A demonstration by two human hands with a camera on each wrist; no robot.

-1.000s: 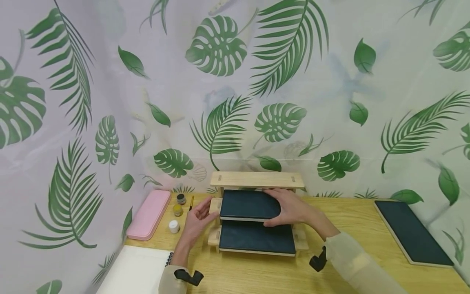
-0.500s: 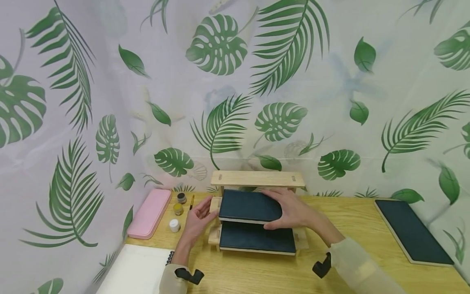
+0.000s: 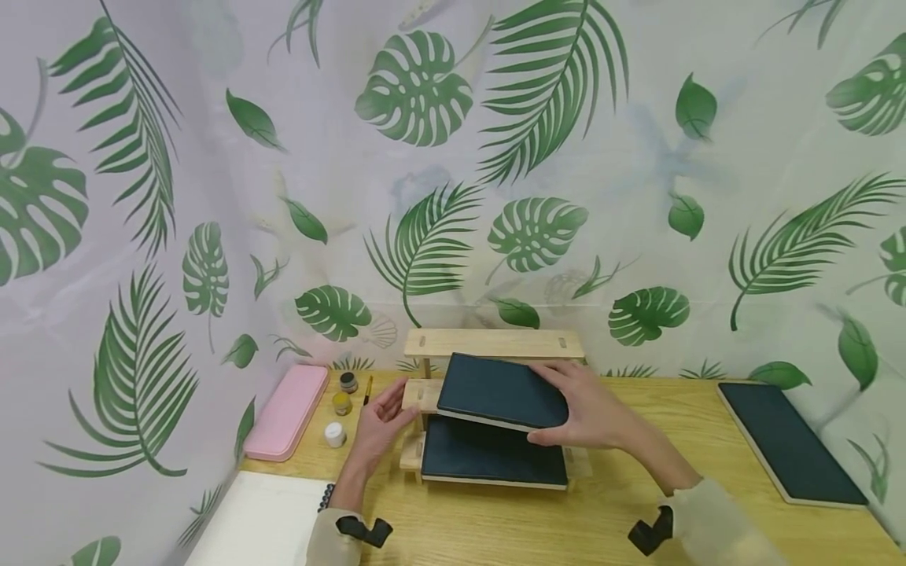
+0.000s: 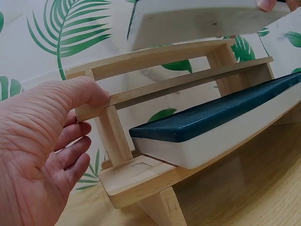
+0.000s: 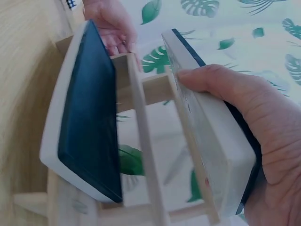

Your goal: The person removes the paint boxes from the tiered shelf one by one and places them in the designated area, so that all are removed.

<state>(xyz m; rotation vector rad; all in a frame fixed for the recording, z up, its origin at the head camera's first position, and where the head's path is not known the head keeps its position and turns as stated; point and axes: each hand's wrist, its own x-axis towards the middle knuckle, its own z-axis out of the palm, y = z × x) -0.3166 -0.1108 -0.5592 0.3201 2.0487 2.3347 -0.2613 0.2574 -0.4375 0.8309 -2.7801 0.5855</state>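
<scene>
Over wooden rack (image 3: 488,343): right hand (image 3: 593,410) grasps upper box (image 3: 499,393), now lifted, tilted; transfer seemingly begun. Left hand (image 3: 377,430) holds rack end.

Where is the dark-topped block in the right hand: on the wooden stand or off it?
Off: the right hand holds the dark-topped block; the left wrist view shows a gap between it and the middle shelf.

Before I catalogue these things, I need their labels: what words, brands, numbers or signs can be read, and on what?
None can be read in any view.
White jar, yellow jar, dark jar: too small to tell whether they bear text.
Held box: a faint mark underneath, too blurred to make out.
Pink case, stand: no lettering visible.
Backdrop: printed leaves, no lettering visible.
</scene>
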